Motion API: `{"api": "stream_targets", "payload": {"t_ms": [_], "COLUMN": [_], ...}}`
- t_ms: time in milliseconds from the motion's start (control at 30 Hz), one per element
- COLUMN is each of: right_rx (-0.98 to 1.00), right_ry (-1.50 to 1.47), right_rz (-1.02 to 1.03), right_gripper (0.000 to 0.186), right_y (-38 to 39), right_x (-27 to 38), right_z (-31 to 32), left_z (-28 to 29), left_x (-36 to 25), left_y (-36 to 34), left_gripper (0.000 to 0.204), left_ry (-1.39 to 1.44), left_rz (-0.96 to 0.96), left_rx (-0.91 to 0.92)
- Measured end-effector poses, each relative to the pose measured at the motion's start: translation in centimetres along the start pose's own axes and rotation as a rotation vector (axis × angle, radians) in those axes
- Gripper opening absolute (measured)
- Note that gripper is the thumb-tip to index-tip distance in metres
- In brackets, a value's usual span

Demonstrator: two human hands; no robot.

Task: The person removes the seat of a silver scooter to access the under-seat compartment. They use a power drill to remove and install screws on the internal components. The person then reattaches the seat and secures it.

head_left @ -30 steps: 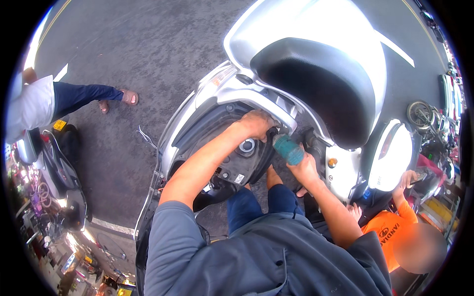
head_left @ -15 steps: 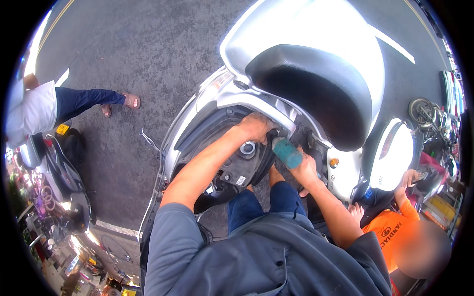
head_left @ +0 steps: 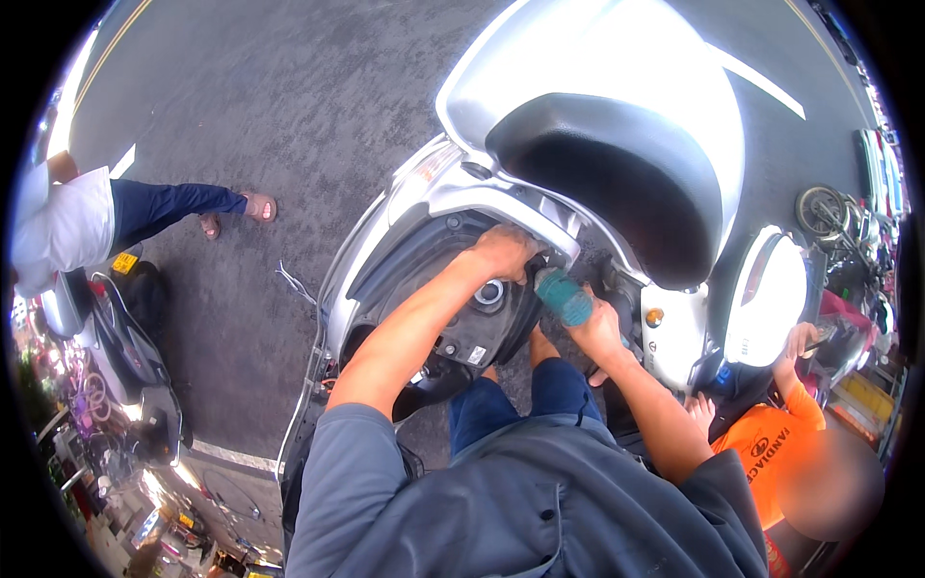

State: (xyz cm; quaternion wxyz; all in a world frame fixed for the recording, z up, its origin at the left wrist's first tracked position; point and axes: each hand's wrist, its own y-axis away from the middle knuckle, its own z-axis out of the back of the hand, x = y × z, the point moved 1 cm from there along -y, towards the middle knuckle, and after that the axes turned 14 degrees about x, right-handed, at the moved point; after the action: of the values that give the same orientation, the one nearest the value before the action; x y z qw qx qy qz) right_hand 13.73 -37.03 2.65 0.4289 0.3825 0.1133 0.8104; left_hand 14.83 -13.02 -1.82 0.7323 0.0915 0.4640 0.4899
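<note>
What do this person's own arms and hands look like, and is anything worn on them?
Both hands, the left hand and the right hand, are bare: no gloves, rings or watch visible. The forearms are uncovered too. Loose grey-blue fabric sleeves end about the elbows, part of a buttoned work shirt.

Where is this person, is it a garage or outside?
Outside, most likely a roadside scooter repair spot: grey asphalt with painted lines, a white scooter opened up with its seat raised, and more parked bikes along the edge.
</note>
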Motion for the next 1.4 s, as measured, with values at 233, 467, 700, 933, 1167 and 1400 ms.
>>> {"api": "stream_targets", "payload": {"t_ms": [233,467,700,933,1167,1400], "right_rx": [0.018,0.042,0.003,-0.109,0.071,0.123], "right_ry": [0.018,-0.023,-0.016,-0.041,-0.592,-0.593], "right_rz": [-0.005,-0.052,0.027,0.323,0.122,0.272], "right_gripper": [0.054,0.06,0.062,0.033,0.021,0.029], "right_y": [-0.2,-0.3,-0.5,0.7,1.8,-2.6], "right_x": [0.3,-0.2,-1.5,-5.9,-3.4,4.8], "right_z": [0.1,0.2,-0.4,-5.3,-4.7,0.0], "left_z": [-1.0,-0.6,0.6,-3.4,-8.6,-5.3], "left_x": [0.4,0.1,-0.6,-1.2,-6.7,-7.0], "left_y": [-0.5,-0.4,0.2,1.5,0.9,7.2], "left_gripper": [0.067,0.067,0.062,0.045,0.031,0.049], "left_ry": [-0.001,-0.006,-0.031,-0.157,0.126,0.487], "left_rz": [-0.007,-0.003,0.075,-0.044,0.071,0.248], "left_rx": [-0.043,-0.025,0.028,-0.405,-0.878,-1.308]}}
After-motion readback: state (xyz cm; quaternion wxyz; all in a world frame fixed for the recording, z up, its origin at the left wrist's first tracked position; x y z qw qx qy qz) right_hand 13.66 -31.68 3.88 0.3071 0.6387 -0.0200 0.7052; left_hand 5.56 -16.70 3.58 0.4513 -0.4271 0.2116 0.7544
